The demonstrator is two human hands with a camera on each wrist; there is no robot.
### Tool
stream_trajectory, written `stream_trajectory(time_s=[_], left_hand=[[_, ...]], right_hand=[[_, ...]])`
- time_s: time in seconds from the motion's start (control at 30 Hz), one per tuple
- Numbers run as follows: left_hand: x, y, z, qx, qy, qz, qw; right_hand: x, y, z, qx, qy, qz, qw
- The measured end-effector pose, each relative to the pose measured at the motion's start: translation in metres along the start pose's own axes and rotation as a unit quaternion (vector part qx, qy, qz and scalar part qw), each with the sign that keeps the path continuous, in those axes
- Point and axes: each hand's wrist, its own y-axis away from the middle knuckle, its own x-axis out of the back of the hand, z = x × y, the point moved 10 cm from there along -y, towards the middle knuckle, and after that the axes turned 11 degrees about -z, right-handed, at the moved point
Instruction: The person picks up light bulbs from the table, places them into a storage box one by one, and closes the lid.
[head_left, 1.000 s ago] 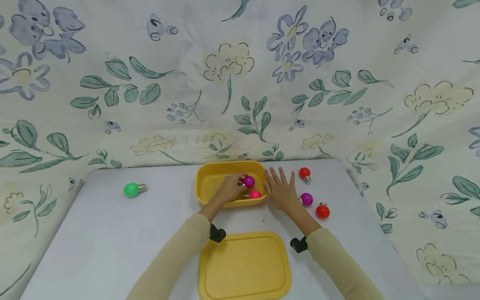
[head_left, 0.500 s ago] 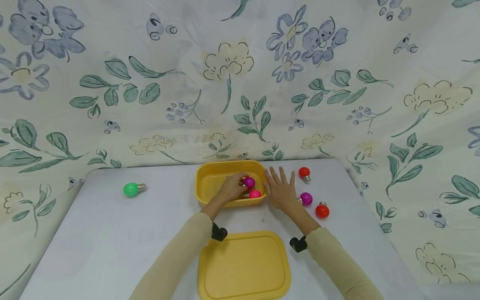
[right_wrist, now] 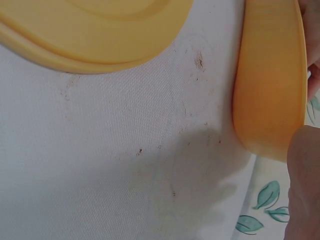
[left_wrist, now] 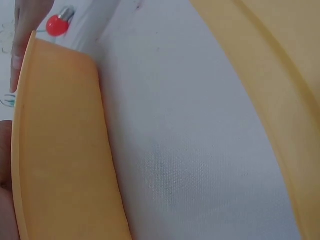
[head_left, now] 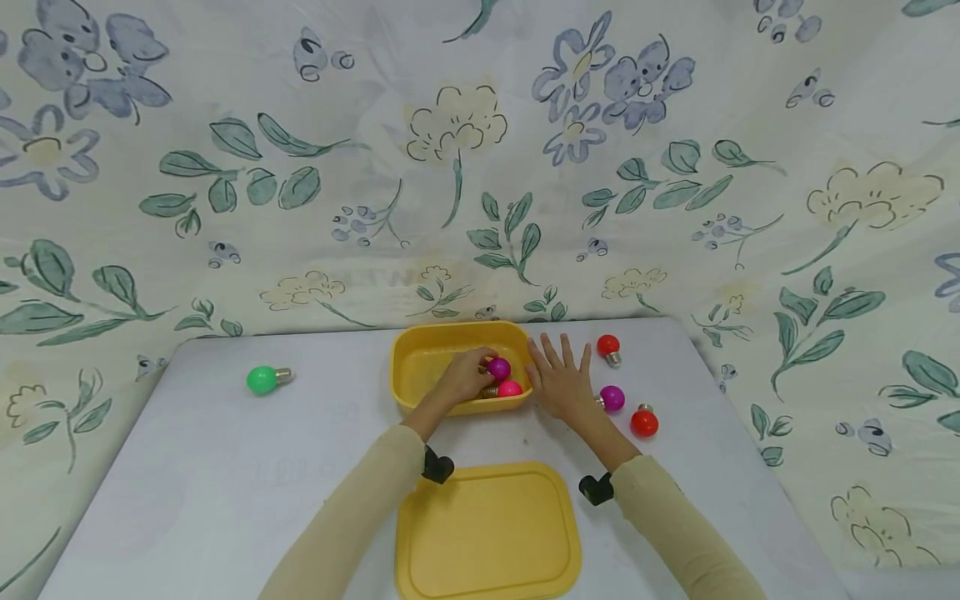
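In the tub, the left hand pinches the purple bulb, fingers hiding most of its base. The pink bulb lies just nearer, the end of its base hard to make out. At the tub's right end, the right hand has fingers straight and spread, partly covering another bulb's base. The head view cuts off the lid's near edge; both wrist views crop the tub.

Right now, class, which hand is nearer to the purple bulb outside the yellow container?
The right hand: the purple bulb lies just to its right. The left hand is farther off, inside the yellow container, pinching another purple bulb.
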Motion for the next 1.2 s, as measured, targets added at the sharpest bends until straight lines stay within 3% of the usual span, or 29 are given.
stream_trajectory(time_s=[0.37,0.63,0.97,1.2], left_hand=[[0.003,0.002,-0.003,0.006,0.018,-0.003,0.9998],[0.011,0.009,-0.003,-0.009,0.034,0.006,0.9994],[0.034,0.033,0.000,-0.055,0.017,0.028,0.9979],[0.054,0.059,-0.002,-0.085,-0.010,0.061,0.9945]], right_hand=[[-0.001,0.000,0.000,-0.002,0.004,-0.005,1.000],[0.002,0.001,-0.002,0.001,0.004,0.005,1.000],[0.000,-0.001,0.000,0.003,0.014,0.001,1.000],[-0.001,-0.001,0.000,0.001,0.019,-0.004,1.000]])
